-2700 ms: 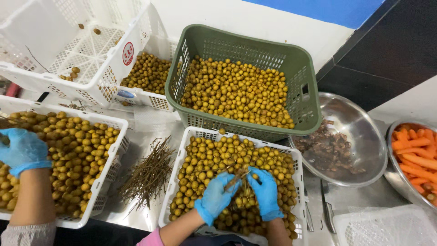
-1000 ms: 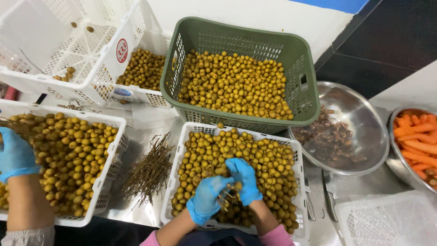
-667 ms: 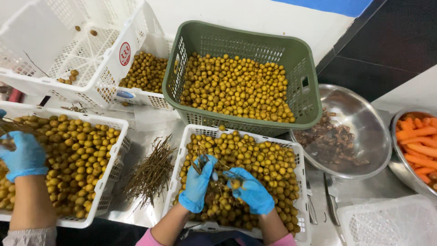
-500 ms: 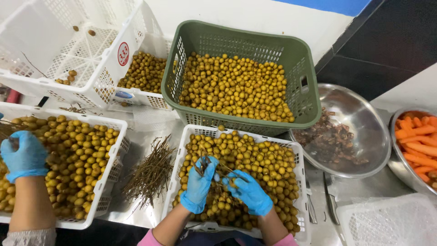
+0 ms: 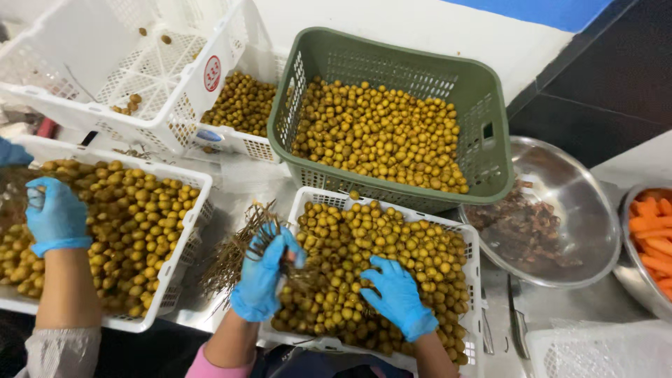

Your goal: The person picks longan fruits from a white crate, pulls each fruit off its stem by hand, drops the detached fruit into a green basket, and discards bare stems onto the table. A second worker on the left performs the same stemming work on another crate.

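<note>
Your left hand (image 5: pixel 260 276) pinches bare twigs (image 5: pixel 234 252) over the white crate's (image 5: pixel 308 203) edge, clear of the fruit; your right hand (image 5: pixel 397 294) spreads flat on the yellow-brown fruit (image 5: pixel 364 245) inside.

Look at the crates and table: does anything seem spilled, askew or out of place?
Yes. The white crate at top left sits tilted across other crates, almost empty. One fruit sits loose on the rim between the green basket and the near crate. Stems lie heaped on the table.

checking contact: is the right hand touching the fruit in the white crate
Touching. The head view shows the right hand lying palm-down on the fruit, fingers pressed into it.
</note>
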`<state>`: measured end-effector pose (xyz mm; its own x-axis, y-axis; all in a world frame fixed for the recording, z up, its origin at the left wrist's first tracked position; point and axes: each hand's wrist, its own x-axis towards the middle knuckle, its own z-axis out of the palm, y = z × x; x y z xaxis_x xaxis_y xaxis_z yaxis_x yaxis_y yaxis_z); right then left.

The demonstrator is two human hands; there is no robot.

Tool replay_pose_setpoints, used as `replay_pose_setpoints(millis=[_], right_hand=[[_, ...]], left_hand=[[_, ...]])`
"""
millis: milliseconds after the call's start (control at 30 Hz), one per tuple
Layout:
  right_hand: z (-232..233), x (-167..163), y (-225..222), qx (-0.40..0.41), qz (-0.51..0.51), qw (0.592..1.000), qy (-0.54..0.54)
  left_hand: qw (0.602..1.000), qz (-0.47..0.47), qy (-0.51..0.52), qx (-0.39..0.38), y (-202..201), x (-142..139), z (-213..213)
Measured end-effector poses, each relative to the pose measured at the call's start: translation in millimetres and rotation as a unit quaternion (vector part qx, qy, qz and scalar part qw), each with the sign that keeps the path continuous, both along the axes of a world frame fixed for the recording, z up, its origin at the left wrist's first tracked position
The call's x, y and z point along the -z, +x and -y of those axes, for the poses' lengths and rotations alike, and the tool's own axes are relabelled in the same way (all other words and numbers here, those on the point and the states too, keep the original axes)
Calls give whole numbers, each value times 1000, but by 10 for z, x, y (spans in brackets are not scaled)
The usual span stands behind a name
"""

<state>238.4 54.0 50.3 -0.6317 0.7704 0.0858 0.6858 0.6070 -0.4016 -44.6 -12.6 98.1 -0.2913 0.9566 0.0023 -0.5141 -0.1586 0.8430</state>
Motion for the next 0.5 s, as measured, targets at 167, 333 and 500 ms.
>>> replay_pose_setpoints(millis=[167,333,500], right_hand=[[205,109,75,34,-106,994,-8],[233,200,139,102,-194,976,-21],[231,51,232,120,-176,972,-101]], left_hand=[[921,-335,-192,-50,-998,201,-152],[696,-632,-338,-33,-1130,891,-468],[631,-651,-423,-9,-970,1200,-532]])
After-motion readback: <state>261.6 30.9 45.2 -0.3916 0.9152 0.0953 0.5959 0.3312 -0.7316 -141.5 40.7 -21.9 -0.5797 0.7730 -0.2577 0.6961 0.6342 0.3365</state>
